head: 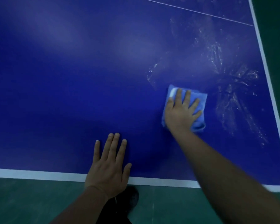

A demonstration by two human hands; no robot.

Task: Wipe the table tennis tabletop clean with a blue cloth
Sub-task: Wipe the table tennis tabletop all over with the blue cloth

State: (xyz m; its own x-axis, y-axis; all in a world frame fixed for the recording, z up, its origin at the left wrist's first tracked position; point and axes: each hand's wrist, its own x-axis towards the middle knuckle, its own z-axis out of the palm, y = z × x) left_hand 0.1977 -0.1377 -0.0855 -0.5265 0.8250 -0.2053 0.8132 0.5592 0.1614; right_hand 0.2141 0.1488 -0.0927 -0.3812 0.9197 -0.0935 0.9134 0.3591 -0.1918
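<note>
Two hands are on the blue counter (71, 78). The right hand (180, 113) lies flat on top of the folded blue cloth (199, 122), with its fingers (187, 98) straight and spread, pressing the cloth down, not curled around it. The cloth sits on the right part of the counter, a bit far from the near white edge line (39, 172). The left hand (108, 165) rests flat on the bare counter by that near edge, fingers straight and holding nothing. It looks like it just props the person up. The thing that matters most is where the dirt is. The white smudges (229, 97) lie to the right of the cloth and also farther away from it, reaching toward the right white edge line (265, 62). The counter to the left of the cloth looks smooth. So the next wipe likely needs to push right and away. The right hand is much nearer to the smudges than the left hand. A dark shoe (131, 196) shows on the green floor (23, 202) below the near edge.
</note>
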